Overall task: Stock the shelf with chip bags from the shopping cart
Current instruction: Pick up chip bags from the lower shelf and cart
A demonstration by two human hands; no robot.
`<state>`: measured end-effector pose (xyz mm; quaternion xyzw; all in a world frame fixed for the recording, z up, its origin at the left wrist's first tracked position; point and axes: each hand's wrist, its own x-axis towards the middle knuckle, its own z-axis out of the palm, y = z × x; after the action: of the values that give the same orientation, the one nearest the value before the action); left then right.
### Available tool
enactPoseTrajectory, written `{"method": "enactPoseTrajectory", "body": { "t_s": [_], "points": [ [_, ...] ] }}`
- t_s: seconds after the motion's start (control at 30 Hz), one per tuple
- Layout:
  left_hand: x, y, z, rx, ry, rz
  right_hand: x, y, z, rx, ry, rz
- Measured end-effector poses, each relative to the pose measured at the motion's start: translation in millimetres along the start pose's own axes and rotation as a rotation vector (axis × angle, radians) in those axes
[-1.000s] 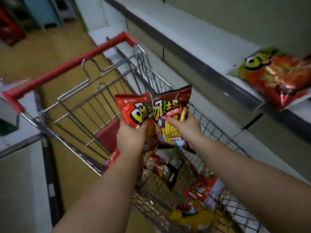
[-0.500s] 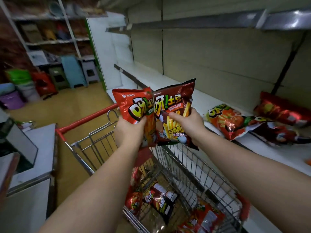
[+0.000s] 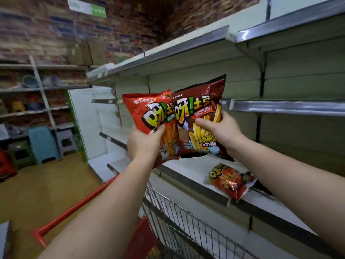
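Red foil and brown foil are side by side in front of the shelving: the left hand (image 3: pixel 143 144) grips a bright red chip bag (image 3: pixel 149 118) by its lower half, thumb curled across the front, and the right hand (image 3: pixel 220 131) pinches a dark brown-red chip bag (image 3: pixel 199 109) the same way, the two bags overlapping at their inner edges. A second ago both bags were held low over the wire basket of the red-handled metal shopping cart (image 3: pixel 186 230); half a second ago they had risen to about the level of the lowest white shelf board (image 3: pixel 186 176); now they are higher again and stand in front of the grey metal middle shelf (image 3: pixel 280 107), with the view tilted up to take in the upper shelves too. That lift suggests the pickup is finished and the carry is nearly over, with only the placing left for this pair. One orange-red chip bag (image 3: pixel 231 180) already lies flat on the lowest shelf board, just below the right forearm, its corner hanging slightly past the front edge. Which shelf the held pair is meant for cannot be told; the bags are not yet touching any board. More bags probably remain in the cart, but its contents are hidden here.
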<state>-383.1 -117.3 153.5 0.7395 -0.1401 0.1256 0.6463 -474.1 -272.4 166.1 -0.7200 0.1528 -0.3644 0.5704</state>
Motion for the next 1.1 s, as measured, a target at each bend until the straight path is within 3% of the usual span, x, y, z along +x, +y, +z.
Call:
{"method": "enactPoseTrajectory", "body": {
  "t_s": [0.3, 0.83, 1.1],
  "points": [
    [14, 47, 35, -0.182, -0.273, 0.117, -19, -52, -69, -0.022, 0.161, -0.029],
    [-91, 140, 134, -0.364, -0.82, 0.236, -127, -95, -243, -0.05, 0.645, 0.105],
    [-124, 176, 154, -0.335, -0.939, 0.179, -151, -110, -319, 0.073, 0.734, 0.191]
  ]
}}
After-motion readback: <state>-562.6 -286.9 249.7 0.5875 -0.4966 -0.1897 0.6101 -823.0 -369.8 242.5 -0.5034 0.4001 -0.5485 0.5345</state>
